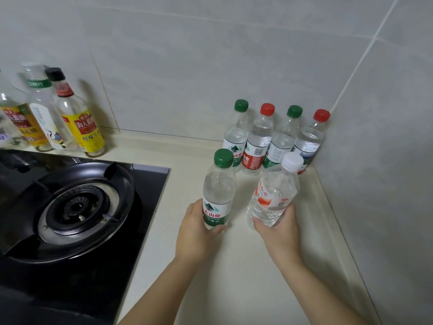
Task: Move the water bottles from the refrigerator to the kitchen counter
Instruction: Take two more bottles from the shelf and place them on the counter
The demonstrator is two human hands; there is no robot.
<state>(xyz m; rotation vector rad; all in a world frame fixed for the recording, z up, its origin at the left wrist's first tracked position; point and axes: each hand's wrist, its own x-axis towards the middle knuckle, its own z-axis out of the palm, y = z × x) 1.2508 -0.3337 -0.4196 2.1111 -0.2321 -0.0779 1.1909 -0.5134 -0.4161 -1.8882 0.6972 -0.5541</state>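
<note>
Left hand (194, 233) grips the upright green-capped bottle (219, 191), my right hand (278, 233) the tilted white-capped bottle (274, 195); risk: set down askew, it could topple into the back row (257, 141).

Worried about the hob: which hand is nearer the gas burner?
Left. The left hand, holding the green-capped bottle, is right of the gas burner; the right hand, holding the white-capped bottle, lies farther right.

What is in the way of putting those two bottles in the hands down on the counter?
Nothing visible. Bare counter lies just below the green-capped bottle in the left hand and the white-capped bottle in the right hand. The four bottles stand farther back by the wall, and the stove is off to the left.
</note>
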